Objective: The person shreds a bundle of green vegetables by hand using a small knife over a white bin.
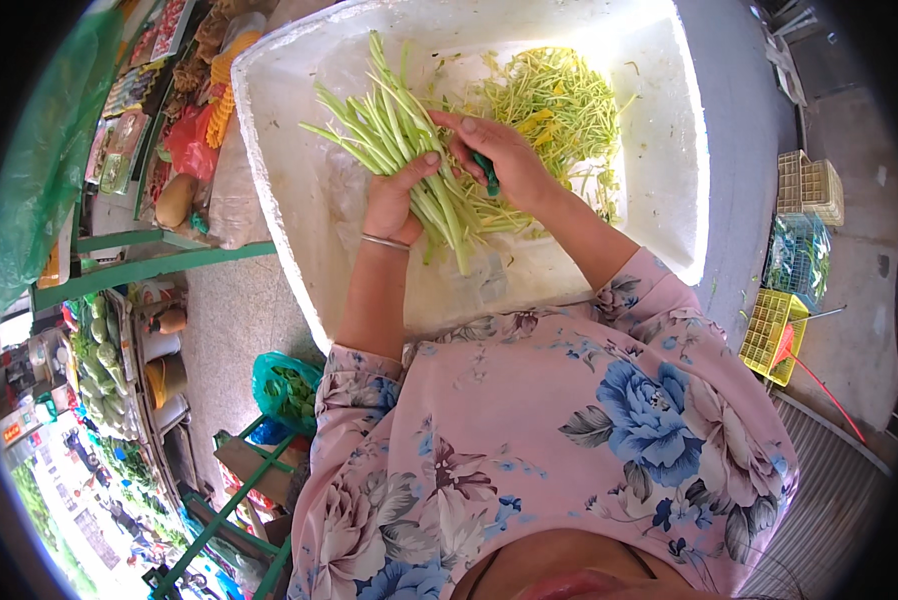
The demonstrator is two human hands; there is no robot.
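Observation:
A bunch of long pale-green vegetable stalks [381, 128] is gripped in my left hand [399, 200], its thumb across the stalks. They lean up to the left, with the other ends pointing down past my wrist. Beside them, my right hand [504, 160] is closed round a small tool with a dark green handle [486, 173]; its working end is hidden. The right index finger reaches to the stalks. Both hands are above a white foam box [304, 190]. Inside it, a loose heap of yellow-green stems and leaves [569, 105] lies at the far right.
A green metal frame [159, 262] stands left of the box, with packaged goods and a red plastic bag [191, 140] above it. Below it is a turquoise bag of greens [287, 392]. To the right, a yellow crate [772, 335] and a beige crate [809, 187] rest on the ground.

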